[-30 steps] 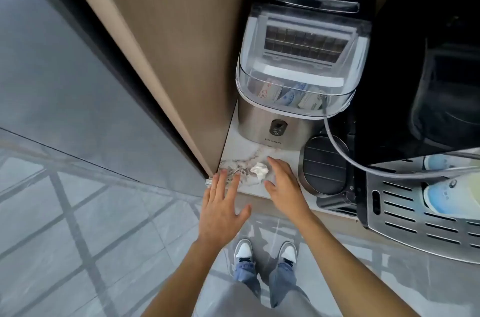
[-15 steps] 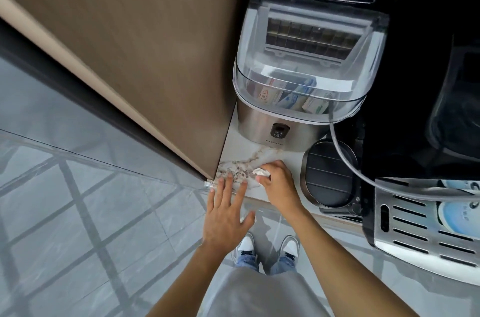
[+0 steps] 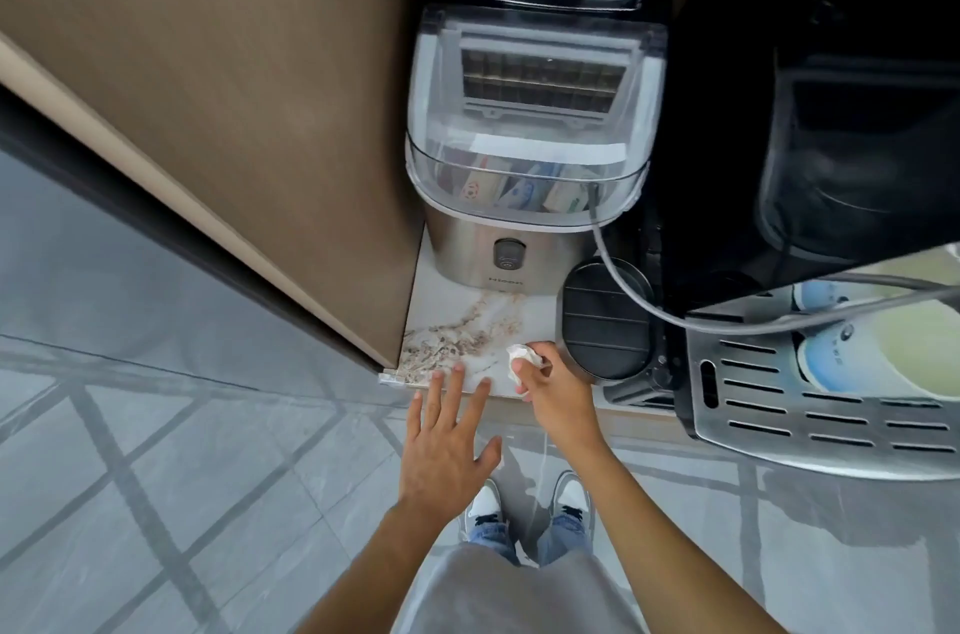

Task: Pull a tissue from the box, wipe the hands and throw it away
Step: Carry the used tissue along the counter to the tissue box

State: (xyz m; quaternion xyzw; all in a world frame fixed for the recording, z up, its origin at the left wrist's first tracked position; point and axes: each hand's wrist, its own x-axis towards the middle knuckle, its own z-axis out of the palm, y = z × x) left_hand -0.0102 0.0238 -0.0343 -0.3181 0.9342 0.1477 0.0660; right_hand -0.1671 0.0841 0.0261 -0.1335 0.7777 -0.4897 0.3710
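A crumpled white tissue (image 3: 521, 359) is pinched in my right hand (image 3: 553, 392), just above the front edge of the marble counter (image 3: 457, 316). My left hand (image 3: 448, 446) is flat and open with fingers spread, its fingertips over the counter's front edge, a little to the left of the right hand. It holds nothing. No tissue box and no bin are in view.
A steel ice maker (image 3: 524, 155) with a clear lid stands at the back of the counter. A round black grille (image 3: 605, 321) and a perforated steel tray (image 3: 821, 405) lie to the right. A wooden panel (image 3: 234, 88) walls the left side. Tiled floor lies below.
My right hand closed on the crumpled tissue that lay on the counter and lifted it toward the front edge. My left hand drew back slightly and stayed open.
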